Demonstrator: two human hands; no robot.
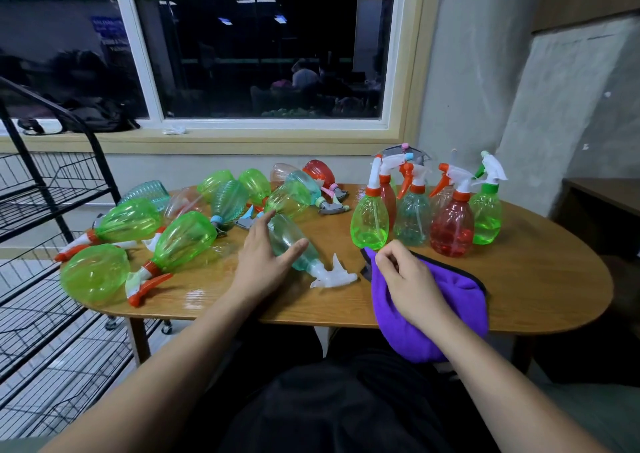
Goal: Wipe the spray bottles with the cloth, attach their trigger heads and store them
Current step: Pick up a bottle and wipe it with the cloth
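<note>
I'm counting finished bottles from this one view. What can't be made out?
Head view: the lying bottles at the back overlap, so their count is unsure.
Head view: the left hand covers part of the teal bottle.
Head view: the right hand and forearm hide part of the purple cloth.
Head view: the wire rack is cut by the left edge.

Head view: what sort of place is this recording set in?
Probably an indoor workroom or office, at night. An oval wooden table holds many translucent plastic spray bottles, a black wire shelf rack stands at its left, and the white-framed window behind is dark, reflecting a lit room.
</note>
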